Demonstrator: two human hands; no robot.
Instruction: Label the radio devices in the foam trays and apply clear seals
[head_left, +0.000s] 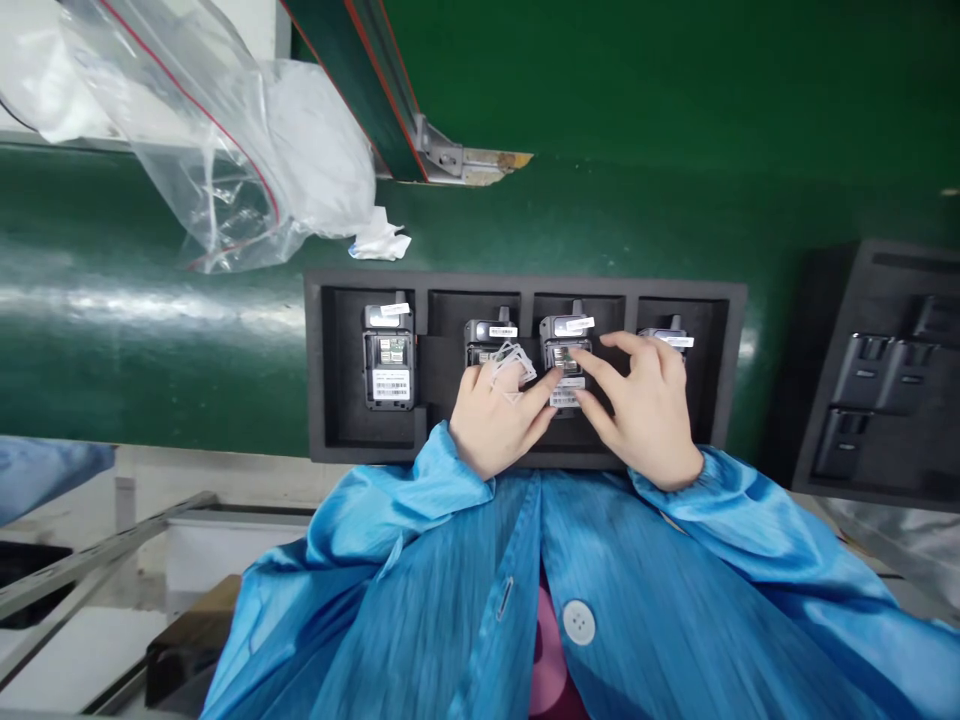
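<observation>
A black handheld device (566,340) with a stub antenna lies in the third compartment of a black foam tray (480,280), its back uncovered to show card slots and a barcode label. My left hand (491,420) has curled fingers with thin white plastic frames (514,365) caught among them. Its thumb and index tip reach the lower part of the device. My right hand (645,405) is over the device from the right, thumb and index apart, fingertips at the slots. Any small card under them is hidden. A second device (491,330) is partly covered by my left hand.
In the leftmost compartment lies another device (388,360); one more (666,338) sits at the right, partly behind my right hand. Another black tray (885,400) stands far right. A clear plastic bag (225,170), crumpled paper (380,238) and a metal bracket (442,155) are behind.
</observation>
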